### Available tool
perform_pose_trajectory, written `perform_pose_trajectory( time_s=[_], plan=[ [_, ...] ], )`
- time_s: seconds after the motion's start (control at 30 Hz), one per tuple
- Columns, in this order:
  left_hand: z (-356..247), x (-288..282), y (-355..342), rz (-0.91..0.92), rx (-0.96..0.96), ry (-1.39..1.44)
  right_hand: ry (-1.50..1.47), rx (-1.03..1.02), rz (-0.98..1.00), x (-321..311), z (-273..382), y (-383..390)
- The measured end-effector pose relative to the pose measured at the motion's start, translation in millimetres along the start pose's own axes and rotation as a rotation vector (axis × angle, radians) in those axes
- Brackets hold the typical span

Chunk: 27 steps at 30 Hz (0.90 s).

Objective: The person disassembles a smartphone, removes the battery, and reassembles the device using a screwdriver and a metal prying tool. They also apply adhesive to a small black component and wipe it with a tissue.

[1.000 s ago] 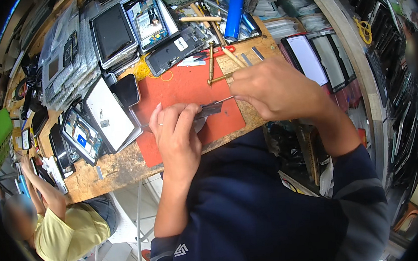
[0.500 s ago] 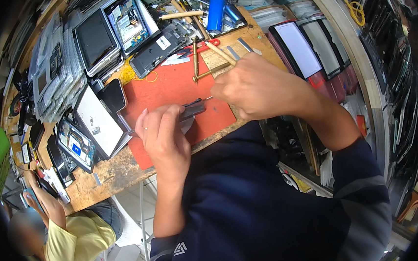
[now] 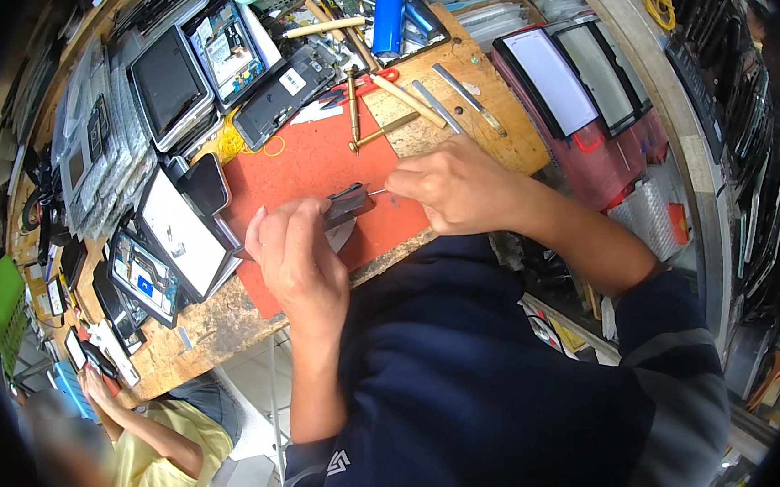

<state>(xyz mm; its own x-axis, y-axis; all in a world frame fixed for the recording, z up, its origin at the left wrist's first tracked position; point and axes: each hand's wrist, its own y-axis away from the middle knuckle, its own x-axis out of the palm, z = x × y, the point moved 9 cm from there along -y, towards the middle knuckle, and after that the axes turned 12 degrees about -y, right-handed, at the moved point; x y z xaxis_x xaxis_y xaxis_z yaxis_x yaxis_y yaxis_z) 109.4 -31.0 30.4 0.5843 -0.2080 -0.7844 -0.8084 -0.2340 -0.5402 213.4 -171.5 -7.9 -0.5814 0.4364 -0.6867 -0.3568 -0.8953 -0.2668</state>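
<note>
Over a red mat (image 3: pixel 279 174), my left hand (image 3: pixel 297 255) is closed around a dark, flat device piece (image 3: pixel 349 208), apparently a phone or tablet part. Its right end sticks out past my fingers. From the right, my right hand (image 3: pixel 459 188) is closed on a thin metal-shafted tool (image 3: pixel 379 191). The tool's tip points at the device's right end; whether they touch I cannot tell. My fist hides its handle. Beyond my hands lie two brass-coloured screwdrivers (image 3: pixel 354 116), a wooden-handled tool (image 3: pixel 408 98) and a red-handled cutting tool (image 3: pixel 382 79).
Opened tablets (image 3: pixel 174 82) and bubble-wrapped parts (image 3: pixel 103 142) crowd the bench's left side. A white panel (image 3: pixel 183 228) leans by the mat. Metal strips (image 3: pixel 468 100) lie at right, beside boxed screens (image 3: pixel 551 80). A person in yellow (image 3: pixel 173 453) sits at lower left.
My right hand has come down and slightly left, with the metal tool still held at the device. The left hand keeps its hold. The seated person's hands have shifted.
</note>
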Motion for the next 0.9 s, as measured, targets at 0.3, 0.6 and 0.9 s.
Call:
perform_pose_trajectory(
  time_s=[0.3, 0.6, 0.9],
  plan=[
    [0, 1, 1, -0.003, 0.017, -0.018, -0.024, -0.01, -0.121, 8, -1, 9],
    [2, 1, 5, -0.008, 0.045, -0.024, 0.239, -0.06, 0.177, -23, 25, -15],
    [3, 3, 7, -0.009, 0.012, -0.005, 0.175, 0.007, 0.123, 3, 17, -7]
  ],
)
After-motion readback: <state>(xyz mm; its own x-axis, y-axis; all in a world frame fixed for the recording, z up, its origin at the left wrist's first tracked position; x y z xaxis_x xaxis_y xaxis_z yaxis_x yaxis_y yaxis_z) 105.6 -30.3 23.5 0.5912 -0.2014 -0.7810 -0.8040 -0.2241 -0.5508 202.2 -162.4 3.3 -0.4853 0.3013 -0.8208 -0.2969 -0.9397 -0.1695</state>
